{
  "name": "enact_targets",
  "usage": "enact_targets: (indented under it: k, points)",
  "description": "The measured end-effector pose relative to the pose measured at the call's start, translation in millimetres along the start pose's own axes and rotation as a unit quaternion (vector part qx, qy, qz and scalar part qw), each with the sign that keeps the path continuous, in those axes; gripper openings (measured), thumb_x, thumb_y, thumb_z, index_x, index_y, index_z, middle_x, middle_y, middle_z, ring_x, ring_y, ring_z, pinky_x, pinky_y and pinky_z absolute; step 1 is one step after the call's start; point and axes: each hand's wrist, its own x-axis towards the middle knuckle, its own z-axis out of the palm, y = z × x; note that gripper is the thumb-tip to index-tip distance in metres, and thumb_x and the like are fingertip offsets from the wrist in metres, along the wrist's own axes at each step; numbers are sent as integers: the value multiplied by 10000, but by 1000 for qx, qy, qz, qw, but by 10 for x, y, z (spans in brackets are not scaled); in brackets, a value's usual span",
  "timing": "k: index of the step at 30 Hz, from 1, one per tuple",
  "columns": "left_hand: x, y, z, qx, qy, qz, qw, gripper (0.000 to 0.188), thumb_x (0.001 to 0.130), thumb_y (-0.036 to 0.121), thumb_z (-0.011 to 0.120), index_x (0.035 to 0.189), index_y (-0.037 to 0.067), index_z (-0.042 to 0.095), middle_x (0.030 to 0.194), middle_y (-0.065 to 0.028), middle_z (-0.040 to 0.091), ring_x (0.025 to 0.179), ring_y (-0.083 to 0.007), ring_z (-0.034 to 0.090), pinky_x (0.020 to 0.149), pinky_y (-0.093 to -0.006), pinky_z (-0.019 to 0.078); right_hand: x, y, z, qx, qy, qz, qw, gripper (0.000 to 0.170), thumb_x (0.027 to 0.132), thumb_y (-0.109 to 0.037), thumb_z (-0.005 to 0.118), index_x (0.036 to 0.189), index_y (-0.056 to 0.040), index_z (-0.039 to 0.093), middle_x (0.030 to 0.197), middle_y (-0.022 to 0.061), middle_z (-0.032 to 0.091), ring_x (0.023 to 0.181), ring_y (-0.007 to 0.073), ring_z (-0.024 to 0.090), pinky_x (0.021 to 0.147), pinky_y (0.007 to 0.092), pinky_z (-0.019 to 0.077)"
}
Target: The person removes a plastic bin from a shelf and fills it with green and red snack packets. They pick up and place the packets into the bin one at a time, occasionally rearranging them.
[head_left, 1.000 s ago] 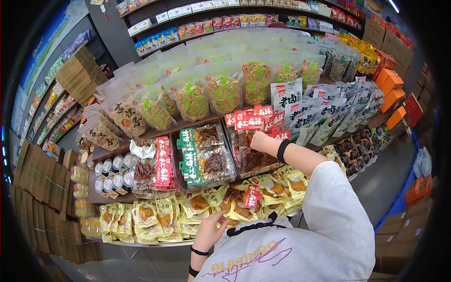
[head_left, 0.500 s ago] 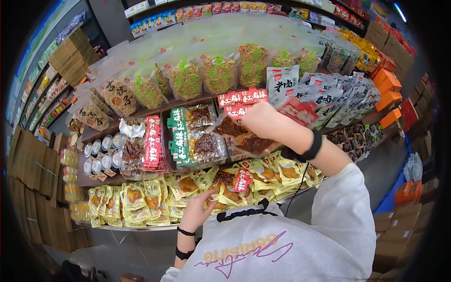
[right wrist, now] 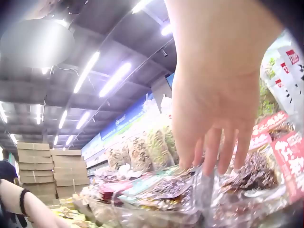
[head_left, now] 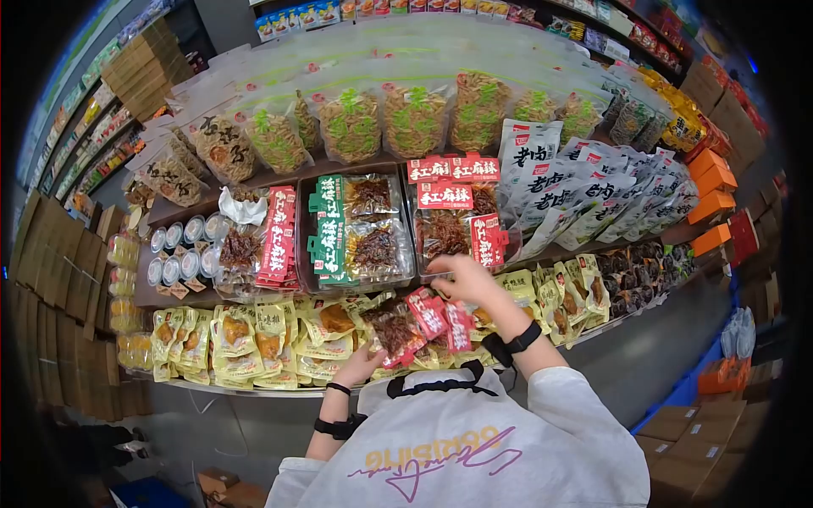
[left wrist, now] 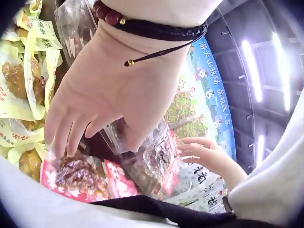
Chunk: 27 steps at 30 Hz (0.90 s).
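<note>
Red-labelled packets of dark food (head_left: 393,328) lie over the yellow packs at the counter's front. My left hand (head_left: 360,366) is at their left edge; in the left wrist view its fingers (left wrist: 71,137) reach down straight to a packet (left wrist: 80,178), the thumb held apart. The right hand (head_left: 467,281) hovers at the near edge of the right clear bin (head_left: 508,254), holding nothing. Its fingers hang down in the right wrist view (right wrist: 216,147), over dark food packets (right wrist: 256,171). Inside that bin are more red-labelled packets (head_left: 445,196).
A bin of green-labelled packets (head_left: 330,229) stands left of the right bin, with small round tubs (head_left: 174,233) farther left. Behind are tall clear bags (head_left: 415,118); grey-white pouches (head_left: 550,190) stand at right. Yellow packs (head_left: 237,339) line the front.
The packets lifted by my right hand from the right bin now lie at the front beside my left hand. My right hand has let go and moved toward the bin's near edge.
</note>
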Motion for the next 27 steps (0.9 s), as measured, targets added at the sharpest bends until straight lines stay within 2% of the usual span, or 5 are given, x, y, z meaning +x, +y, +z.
enact_targets:
  k: [5,12,18,23,27]
  points:
    - [-160,163,-39,30,-14,77,997,616,857,394,591,1320,26,419,965,-193,640,873,-279,625,756,-351,487,412,667,-493,-163,233,-66,957,515,609,-214,765,1043,-12,575,1017,200,592,959,377,560,850,428,444]
    - [-187,180,-163,40,1,53,998,652,872,420,574,1360,40,368,1004,-195,635,869,-265,626,761,-337,489,742,985,-537,-182,134,176,958,796,675,-394,767,1286,-20,420,1182,192,550,1087,348,532,890,405,435]
    - [-209,300,-190,52,17,67,996,662,864,409,579,1335,-11,377,1098,-227,600,982,-302,603,833,-350,472,668,1012,-515,-106,145,96,979,306,692,-273,759,751,-1,633,669,88,640,619,232,613,603,350,470]
    - [-187,299,-185,103,-20,67,992,656,865,411,568,1325,-19,386,1192,-249,545,1081,-340,553,904,-368,443,377,912,-576,13,140,34,989,129,709,-115,726,754,-26,645,665,90,623,619,234,579,606,347,444]
    - [-197,283,-193,110,-12,54,992,653,859,421,575,1314,-15,407,1203,-252,537,1095,-343,542,913,-367,437,-48,154,-705,-200,265,-38,943,127,687,-132,744,745,-58,658,667,53,550,704,244,511,687,331,376]
